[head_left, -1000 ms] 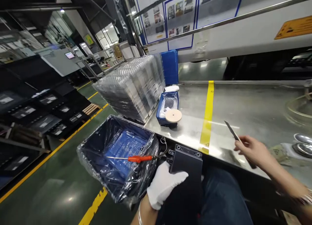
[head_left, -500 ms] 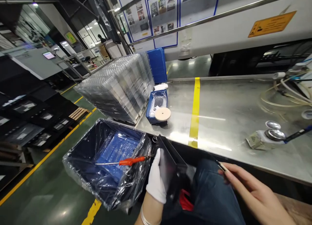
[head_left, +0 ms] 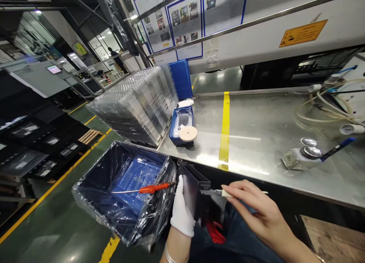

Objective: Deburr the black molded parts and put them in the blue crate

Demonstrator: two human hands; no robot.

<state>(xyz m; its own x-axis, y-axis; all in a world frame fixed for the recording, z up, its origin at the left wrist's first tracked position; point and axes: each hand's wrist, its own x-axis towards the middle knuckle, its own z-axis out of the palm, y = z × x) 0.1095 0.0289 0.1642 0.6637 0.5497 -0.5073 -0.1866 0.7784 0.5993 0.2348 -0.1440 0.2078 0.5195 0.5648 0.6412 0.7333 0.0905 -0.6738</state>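
Off the front-left corner of the desk (head_left: 253, 114), the left hand (head_left: 182, 214) holds a black case (head_left: 190, 189); the right hand (head_left: 255, 209) pinches a knife (head_left: 218, 192), blade at the case's rim. Work seems underway; how much remains is unclear.

A glossy black part (head_left: 191, 185) stands tilted, a slim pale-handled knife (head_left: 218, 192) beside it.

The floor (head_left: 57, 225) is dark green, with a yellow line (head_left: 57, 184) running diagonally at the lower left. A metal bench (head_left: 262, 114) spans the right half of the frame; a yellow strip (head_left: 226, 130) crosses its top. Behind it, a white panel (head_left: 245, 46) carries blue-bordered posters (head_left: 185, 21) at upper center and an orange label (head_left: 303, 33) at upper right. A lamp (head_left: 38, 12) is lit at upper left.
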